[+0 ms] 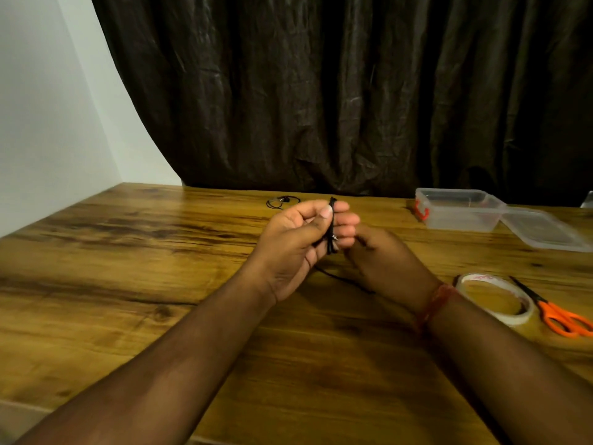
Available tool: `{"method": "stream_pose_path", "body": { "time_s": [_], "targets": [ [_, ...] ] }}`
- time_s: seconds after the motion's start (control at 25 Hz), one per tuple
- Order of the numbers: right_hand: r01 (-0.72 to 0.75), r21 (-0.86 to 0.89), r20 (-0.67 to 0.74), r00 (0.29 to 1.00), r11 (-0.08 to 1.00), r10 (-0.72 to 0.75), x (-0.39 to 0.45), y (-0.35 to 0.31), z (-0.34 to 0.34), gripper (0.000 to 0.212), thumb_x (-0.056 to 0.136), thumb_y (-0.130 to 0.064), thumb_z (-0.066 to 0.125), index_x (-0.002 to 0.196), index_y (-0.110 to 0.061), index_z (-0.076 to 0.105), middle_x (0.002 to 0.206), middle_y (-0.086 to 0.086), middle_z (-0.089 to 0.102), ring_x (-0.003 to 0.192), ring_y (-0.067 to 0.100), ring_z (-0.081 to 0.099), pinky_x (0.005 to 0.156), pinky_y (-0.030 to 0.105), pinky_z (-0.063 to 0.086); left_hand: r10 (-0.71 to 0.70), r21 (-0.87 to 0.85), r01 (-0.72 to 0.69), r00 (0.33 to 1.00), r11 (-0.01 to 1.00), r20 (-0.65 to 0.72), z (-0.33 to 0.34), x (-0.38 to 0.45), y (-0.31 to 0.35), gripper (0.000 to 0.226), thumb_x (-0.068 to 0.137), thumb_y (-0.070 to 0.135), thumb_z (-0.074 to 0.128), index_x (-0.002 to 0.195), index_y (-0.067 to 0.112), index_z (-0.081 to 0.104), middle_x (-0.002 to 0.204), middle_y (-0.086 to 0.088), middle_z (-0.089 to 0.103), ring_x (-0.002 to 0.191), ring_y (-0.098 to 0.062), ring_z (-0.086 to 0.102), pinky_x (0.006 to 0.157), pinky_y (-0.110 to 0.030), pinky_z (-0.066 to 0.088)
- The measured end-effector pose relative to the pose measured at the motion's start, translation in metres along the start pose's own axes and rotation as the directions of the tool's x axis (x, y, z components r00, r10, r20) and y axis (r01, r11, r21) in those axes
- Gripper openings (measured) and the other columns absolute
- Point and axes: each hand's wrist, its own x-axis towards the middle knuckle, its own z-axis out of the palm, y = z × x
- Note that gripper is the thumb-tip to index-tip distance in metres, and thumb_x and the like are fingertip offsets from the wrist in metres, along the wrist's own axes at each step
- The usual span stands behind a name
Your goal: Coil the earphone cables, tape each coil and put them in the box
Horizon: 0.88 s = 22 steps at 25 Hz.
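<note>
My left hand (293,242) is raised over the middle of the table, its fingers wrapped by loops of a black earphone cable (332,228) that the thumb pins down. A loose tail of that cable (340,277) trails on the wood below. My right hand (386,261) sits just right of the coil, fingers curled toward it; its grip is hidden behind the left fingers. A second black earphone (282,201) lies at the table's far edge. The clear plastic box (459,210) stands open at the back right. A roll of clear tape (495,298) lies by my right wrist.
The box's clear lid (545,229) lies flat to the right of the box. Orange-handled scissors (558,313) lie right of the tape. A dark curtain (321,91) hangs behind the wooden table (128,252), and a white wall is on the left.
</note>
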Motion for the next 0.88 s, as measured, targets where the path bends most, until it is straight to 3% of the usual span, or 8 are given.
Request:
{"method": "stream_pose_path", "body": {
  "time_s": [0.12,0.32,0.52,0.64,0.72,0.8,0.88],
  "targets": [
    [0.136,-0.245,0.145,0.984,0.960,-0.102,-0.009,-0.005,0.012,0.024,0.099,-0.032,0.047,0.086,-0.020,0.062,0.080,-0.004,0.068,0.071,0.011,0.061,0.063,0.034,0.045,0.081,-0.092,-0.094,0.987,0.991,-0.136,-0.006,0.007,0.001,0.020,0.100,0.003,0.045,0.109,0.002,0.063,0.098,-0.014,0.075,0.090,-0.020,0.073,0.075,-0.026,0.058],
    [0.290,-0.452,0.218,0.953,0.843,-0.210,-0.012,-0.020,0.006,0.020,0.098,-0.039,0.042,0.084,-0.027,0.050,0.070,-0.004,0.057,0.063,0.014,0.053,0.057,0.034,0.044,0.134,0.061,-0.122,0.961,0.991,-0.244,-0.009,0.011,-0.003,0.018,0.100,0.003,0.047,0.109,0.003,0.064,0.099,-0.012,0.076,0.096,-0.024,0.073,0.078,-0.027,0.058],
    [0.321,-0.446,0.070,0.943,0.836,-0.325,-0.009,-0.023,-0.015,0.016,0.092,-0.038,0.047,0.094,-0.028,0.059,0.084,-0.008,0.063,0.075,0.014,0.058,0.062,0.038,0.048,0.030,0.408,0.029,0.990,0.913,-0.138,-0.007,0.003,-0.009,0.022,0.101,0.010,0.049,0.114,0.004,0.066,0.102,-0.010,0.075,0.092,-0.016,0.071,0.077,-0.024,0.057],
    [0.285,-0.357,-0.039,0.947,0.889,-0.320,-0.003,-0.015,-0.025,0.006,0.088,-0.027,0.063,0.090,-0.023,0.060,0.084,-0.009,0.060,0.077,0.013,0.057,0.065,0.040,0.049,-0.086,0.376,0.111,0.993,0.920,-0.082,-0.003,0.000,-0.009,0.022,0.102,0.008,0.044,0.110,-0.004,0.062,0.095,-0.015,0.070,0.081,-0.014,0.070,0.072,-0.023,0.057],
    [0.260,-0.304,-0.106,0.947,0.917,-0.304,0.001,-0.010,-0.025,0.009,0.084,-0.016,0.070,0.087,-0.019,0.062,0.084,-0.008,0.058,0.079,0.008,0.054,0.069,0.032,0.048,-0.131,0.303,0.141,0.990,0.943,-0.053,-0.002,0.000,-0.006,0.023,0.103,0.007,0.040,0.108,-0.006,0.058,0.091,-0.017,0.067,0.075,-0.014,0.068,0.070,-0.024,0.058],
    [0.219,-0.241,-0.176,0.948,0.945,-0.264,0.003,-0.008,-0.024,0.013,0.081,-0.011,0.072,0.086,-0.019,0.063,0.082,-0.010,0.054,0.077,0.004,0.050,0.068,0.016,0.041,-0.163,0.326,0.160,0.986,0.932,-0.019,-0.002,0.000,-0.003,0.025,0.103,0.006,0.038,0.109,-0.007,0.058,0.088,-0.016,0.066,0.073,-0.015,0.066,0.068,-0.025,0.057],
    [0.183,-0.209,-0.240,0.943,0.960,-0.232,0.004,-0.005,-0.024,0.013,0.082,-0.010,0.070,0.086,-0.020,0.062,0.082,-0.012,0.054,0.078,0.002,0.051,0.066,0.009,0.037,-0.184,0.352,0.166,0.983,0.921,0.018,-0.003,-0.002,-0.001,0.025,0.103,0.006,0.038,0.106,-0.003,0.061,0.084,-0.011,0.069,0.071,-0.014,0.064,0.066,-0.025,0.055]
  ]
}}
